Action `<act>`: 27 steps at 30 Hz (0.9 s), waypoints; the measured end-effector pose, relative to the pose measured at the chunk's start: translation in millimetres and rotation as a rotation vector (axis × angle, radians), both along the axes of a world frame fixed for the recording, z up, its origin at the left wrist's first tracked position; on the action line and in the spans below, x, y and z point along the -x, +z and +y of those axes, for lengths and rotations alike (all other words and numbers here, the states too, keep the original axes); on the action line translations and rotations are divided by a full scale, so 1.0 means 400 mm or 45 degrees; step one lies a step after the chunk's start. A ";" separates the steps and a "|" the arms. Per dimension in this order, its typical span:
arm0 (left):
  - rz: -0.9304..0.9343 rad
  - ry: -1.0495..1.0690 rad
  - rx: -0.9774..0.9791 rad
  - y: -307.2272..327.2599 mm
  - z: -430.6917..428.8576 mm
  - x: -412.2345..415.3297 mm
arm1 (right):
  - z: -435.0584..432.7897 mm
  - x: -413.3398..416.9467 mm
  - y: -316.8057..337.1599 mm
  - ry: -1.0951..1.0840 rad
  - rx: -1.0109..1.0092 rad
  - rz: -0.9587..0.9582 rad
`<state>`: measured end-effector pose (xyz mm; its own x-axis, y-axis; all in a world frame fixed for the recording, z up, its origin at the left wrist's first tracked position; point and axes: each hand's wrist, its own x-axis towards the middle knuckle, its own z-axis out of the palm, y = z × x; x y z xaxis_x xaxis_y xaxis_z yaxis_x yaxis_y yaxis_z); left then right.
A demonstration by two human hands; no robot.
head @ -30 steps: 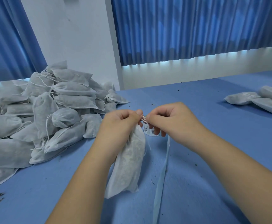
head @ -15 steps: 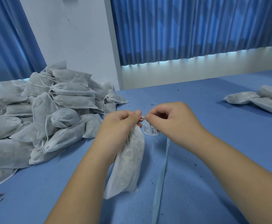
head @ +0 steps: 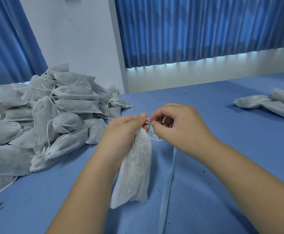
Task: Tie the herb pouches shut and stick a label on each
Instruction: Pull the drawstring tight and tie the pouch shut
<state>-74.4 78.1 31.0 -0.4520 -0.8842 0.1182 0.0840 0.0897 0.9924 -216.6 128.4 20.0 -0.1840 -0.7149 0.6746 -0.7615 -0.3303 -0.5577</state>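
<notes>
Blue tabletop (head: 222, 149): herb pouch (head: 134, 169) at centre, long axis 12–6 o'clock, body below neck. Left hand (head: 122, 132) clamped round neck; right hand (head: 180, 127), at 3 o'clock of neck, pinches drawstring (head: 148, 121). Label roll (head: 156, 136) just behind.

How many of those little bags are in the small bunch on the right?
3. The left pouch lies flat, the back pouch sits behind it, the front pouch is nearest the camera. The picture's edge may hide more.

Cool, even daylight glows beneath the curtains (head: 205, 31); sharp centre, wide-angle bowing at edges.
</notes>
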 end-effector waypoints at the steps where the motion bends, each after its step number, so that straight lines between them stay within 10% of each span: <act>1: -0.003 0.018 0.015 -0.002 -0.001 0.001 | 0.000 0.001 0.000 0.002 -0.001 -0.012; 14: -0.191 0.122 0.203 -0.026 -0.024 0.005 | -0.001 0.006 -0.005 -0.069 -0.118 0.104; 27: -0.231 0.089 0.302 -0.031 -0.040 -0.006 | 0.008 0.021 0.027 0.569 -0.153 -1.162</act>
<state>-72.1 62.1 18.6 -0.4237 -0.8713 0.2478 -0.1075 0.3199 0.9413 -225.0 131.6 30.7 -0.2918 -0.8977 0.3301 0.1494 -0.3836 -0.9113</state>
